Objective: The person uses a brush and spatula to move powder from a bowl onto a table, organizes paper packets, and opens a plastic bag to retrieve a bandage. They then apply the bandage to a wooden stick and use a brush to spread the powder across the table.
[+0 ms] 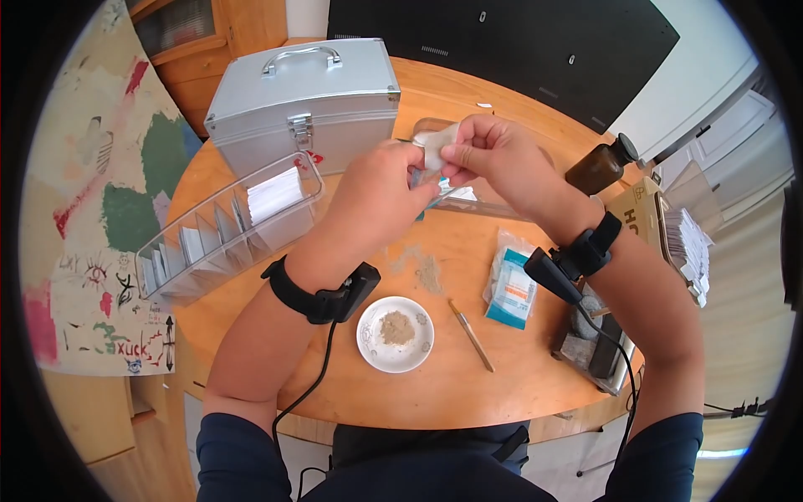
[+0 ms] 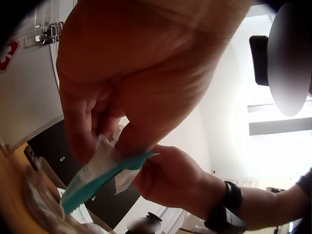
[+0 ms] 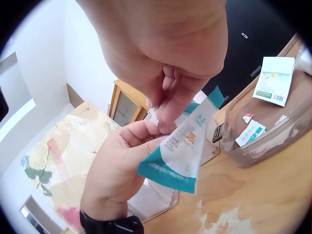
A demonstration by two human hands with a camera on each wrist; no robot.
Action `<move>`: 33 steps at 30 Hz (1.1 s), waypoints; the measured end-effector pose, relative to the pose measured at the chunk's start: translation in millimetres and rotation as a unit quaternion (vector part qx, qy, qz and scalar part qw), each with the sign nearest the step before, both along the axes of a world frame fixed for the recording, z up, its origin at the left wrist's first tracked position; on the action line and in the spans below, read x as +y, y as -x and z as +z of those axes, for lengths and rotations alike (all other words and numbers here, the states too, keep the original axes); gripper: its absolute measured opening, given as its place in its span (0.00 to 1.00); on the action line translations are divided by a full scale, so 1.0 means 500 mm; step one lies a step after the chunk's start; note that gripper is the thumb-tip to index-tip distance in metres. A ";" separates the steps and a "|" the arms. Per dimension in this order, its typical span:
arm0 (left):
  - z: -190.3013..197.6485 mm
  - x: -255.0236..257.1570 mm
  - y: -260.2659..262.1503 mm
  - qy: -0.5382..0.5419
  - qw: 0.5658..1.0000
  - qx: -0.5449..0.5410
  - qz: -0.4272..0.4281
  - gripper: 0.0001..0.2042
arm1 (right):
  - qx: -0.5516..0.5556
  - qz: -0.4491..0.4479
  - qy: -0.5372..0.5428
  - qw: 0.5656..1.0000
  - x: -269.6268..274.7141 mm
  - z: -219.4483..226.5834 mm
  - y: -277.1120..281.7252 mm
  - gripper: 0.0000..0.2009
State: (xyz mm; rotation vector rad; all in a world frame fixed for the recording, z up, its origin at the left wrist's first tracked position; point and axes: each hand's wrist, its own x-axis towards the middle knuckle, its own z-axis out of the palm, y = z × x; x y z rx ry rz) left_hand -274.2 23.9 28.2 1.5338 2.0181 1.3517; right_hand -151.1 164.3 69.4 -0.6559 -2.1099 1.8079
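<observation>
My left hand [image 1: 378,188] holds a small white packet with teal ends [image 3: 181,148] between thumb and fingers, above the far part of the table. Close beside it, my right hand [image 1: 504,163] pinches a thin, soft-looking white sheet [image 1: 438,149] at the packet. Fingers partly hide where sheet and packet meet. Below the hands, a white dish [image 1: 365,345] holds beige powder [image 1: 397,328]. To its right lies a thin wooden-handled brush [image 1: 472,336]. A teal-and-white pack in clear wrapping [image 1: 512,286] lies farther right.
A silver case [image 1: 305,92] stands at the back left, beside a clear bin [image 1: 159,289] of upright cards. A brownish tray [image 3: 246,157] sits behind the hands. At right are a brown jar [image 1: 597,170], a cardboard box [image 1: 633,207] and grey stones [image 1: 585,320]. Spilled powder [image 1: 428,272] marks the table.
</observation>
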 end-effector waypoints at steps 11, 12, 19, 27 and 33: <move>-0.024 0.011 0.003 -0.090 0.996 0.015 0.008 0.05 | -0.090 -0.012 -0.266 0.960 -0.022 -0.033 0.006 0.06; -0.024 0.009 0.008 -0.080 0.996 0.036 0.015 0.07 | -0.090 -0.013 -0.265 0.960 -0.022 -0.036 0.005 0.06; -0.007 0.004 0.003 -0.039 0.998 0.045 0.027 0.09 | 0.021 -0.021 -0.426 0.904 -0.051 -0.029 -0.006 0.05; 0.003 0.001 0.004 0.000 0.999 -0.012 0.042 0.08 | 0.055 0.027 -0.549 0.834 -0.054 -0.028 -0.012 0.04; -0.006 0.002 0.006 -0.023 0.999 0.022 0.026 0.08 | 0.051 0.043 -0.468 0.881 -0.051 -0.029 -0.012 0.10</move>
